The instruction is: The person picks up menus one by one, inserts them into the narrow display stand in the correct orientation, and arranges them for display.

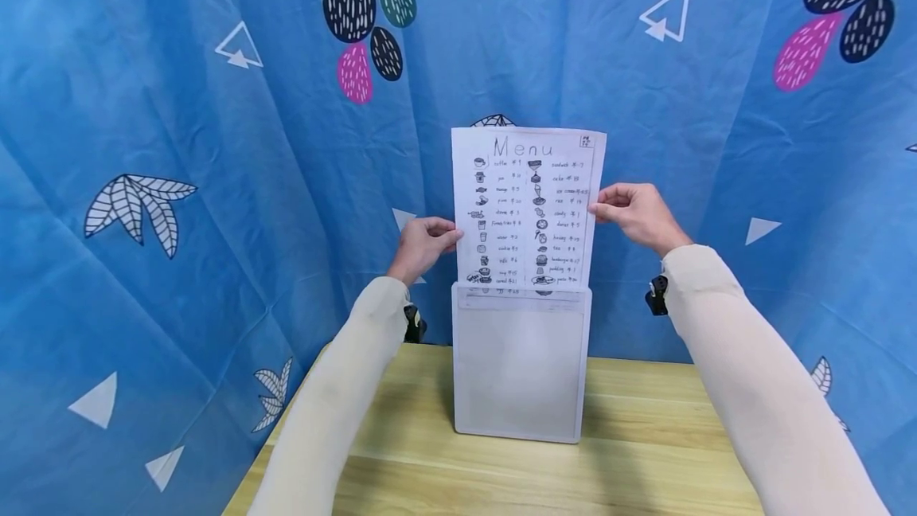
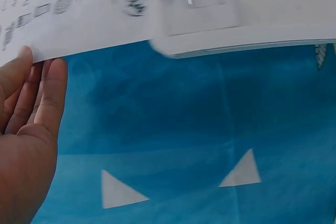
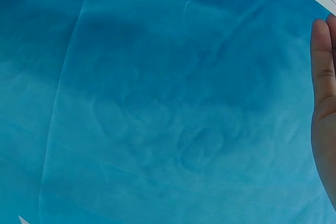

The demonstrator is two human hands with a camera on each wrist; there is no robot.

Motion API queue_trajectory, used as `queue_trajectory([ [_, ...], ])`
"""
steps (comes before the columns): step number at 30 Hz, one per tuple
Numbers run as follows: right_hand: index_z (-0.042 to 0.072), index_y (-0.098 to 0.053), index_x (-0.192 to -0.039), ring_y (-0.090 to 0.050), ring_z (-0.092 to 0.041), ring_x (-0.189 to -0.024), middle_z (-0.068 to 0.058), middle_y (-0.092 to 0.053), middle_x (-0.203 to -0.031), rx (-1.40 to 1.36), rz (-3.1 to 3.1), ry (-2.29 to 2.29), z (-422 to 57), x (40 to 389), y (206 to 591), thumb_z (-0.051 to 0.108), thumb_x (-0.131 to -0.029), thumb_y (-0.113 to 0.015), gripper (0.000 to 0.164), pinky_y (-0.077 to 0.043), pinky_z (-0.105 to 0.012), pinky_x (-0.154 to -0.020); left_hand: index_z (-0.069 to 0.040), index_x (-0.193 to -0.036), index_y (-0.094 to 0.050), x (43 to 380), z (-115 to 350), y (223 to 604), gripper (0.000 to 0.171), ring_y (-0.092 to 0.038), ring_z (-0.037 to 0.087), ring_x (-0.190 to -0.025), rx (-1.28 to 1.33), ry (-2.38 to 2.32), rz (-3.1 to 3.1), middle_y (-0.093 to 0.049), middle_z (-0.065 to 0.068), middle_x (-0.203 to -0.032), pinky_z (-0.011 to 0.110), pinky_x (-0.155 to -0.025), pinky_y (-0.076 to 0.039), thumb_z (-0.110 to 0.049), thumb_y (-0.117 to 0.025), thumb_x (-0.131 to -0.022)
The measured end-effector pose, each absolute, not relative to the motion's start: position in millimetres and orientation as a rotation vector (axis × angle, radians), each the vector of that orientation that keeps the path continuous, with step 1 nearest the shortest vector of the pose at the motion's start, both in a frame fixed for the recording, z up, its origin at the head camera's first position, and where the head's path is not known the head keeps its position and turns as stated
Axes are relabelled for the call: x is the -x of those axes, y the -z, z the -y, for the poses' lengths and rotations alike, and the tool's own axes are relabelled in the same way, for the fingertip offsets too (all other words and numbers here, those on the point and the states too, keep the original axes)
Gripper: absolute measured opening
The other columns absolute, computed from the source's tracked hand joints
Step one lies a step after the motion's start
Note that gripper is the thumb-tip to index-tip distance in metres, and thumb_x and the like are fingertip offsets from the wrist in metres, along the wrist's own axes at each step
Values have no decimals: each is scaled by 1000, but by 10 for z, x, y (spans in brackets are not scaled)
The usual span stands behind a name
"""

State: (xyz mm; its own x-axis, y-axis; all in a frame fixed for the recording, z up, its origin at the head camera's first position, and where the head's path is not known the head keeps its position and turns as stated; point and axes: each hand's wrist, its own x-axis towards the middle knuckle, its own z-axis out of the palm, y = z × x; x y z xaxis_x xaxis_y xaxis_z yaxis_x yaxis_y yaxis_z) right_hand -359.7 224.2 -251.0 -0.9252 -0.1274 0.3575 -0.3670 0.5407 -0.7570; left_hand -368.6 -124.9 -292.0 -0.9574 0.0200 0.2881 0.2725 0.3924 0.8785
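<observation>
A white paper menu [image 1: 505, 213], with small drawings and prices in two columns, stands upright in the head view. Its lower edge is inside the top of a clear-fronted sign holder [image 1: 517, 373], which stands on the table. My left hand [image 1: 424, 248] pinches the menu's left edge between thumb and fingers; the left wrist view shows this hand [image 2: 31, 103] gripping the paper beside the holder's corner. My right hand [image 1: 637, 213] pinches the right edge, a little higher up. In the right wrist view only part of the right hand [image 3: 324, 93] shows, near the paper's edge.
The wooden table [image 1: 659, 436] extends in front of and beside the holder. Behind it and on both sides hangs a blue patterned curtain [image 1: 286, 102], close to the table's back edge. A small black camera [image 1: 656, 295] sits on the right wrist.
</observation>
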Motion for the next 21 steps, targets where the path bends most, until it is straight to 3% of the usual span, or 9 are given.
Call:
queue_trajectory([
  [15, -1, -70, -112, -66, -34, -102, -17, -70, -107, -406, 2572, -1309, -2277, 3574, 2462, 29, -96, -69, 34, -38, -60, -105, -4, -107, -75, 3704, 1194, 2405, 18, -72, 21, -93, 216, 1481, 2361, -72, 11, -104, 32, -85, -58, -16, -70, -95],
  [21, -1, -69, -116, -65, -32, -101, -17, -71, -107, -394, 2572, -1284, -2279, 3560, 2384, 34, -97, -66, 40, -43, -54, -103, -4, -107, -74, 3703, 1172, 2332, 17, -72, 23, -93, 204, 1442, 2382, -72, 11, -103, 33, -86, -58, -15, -69, -96],
])
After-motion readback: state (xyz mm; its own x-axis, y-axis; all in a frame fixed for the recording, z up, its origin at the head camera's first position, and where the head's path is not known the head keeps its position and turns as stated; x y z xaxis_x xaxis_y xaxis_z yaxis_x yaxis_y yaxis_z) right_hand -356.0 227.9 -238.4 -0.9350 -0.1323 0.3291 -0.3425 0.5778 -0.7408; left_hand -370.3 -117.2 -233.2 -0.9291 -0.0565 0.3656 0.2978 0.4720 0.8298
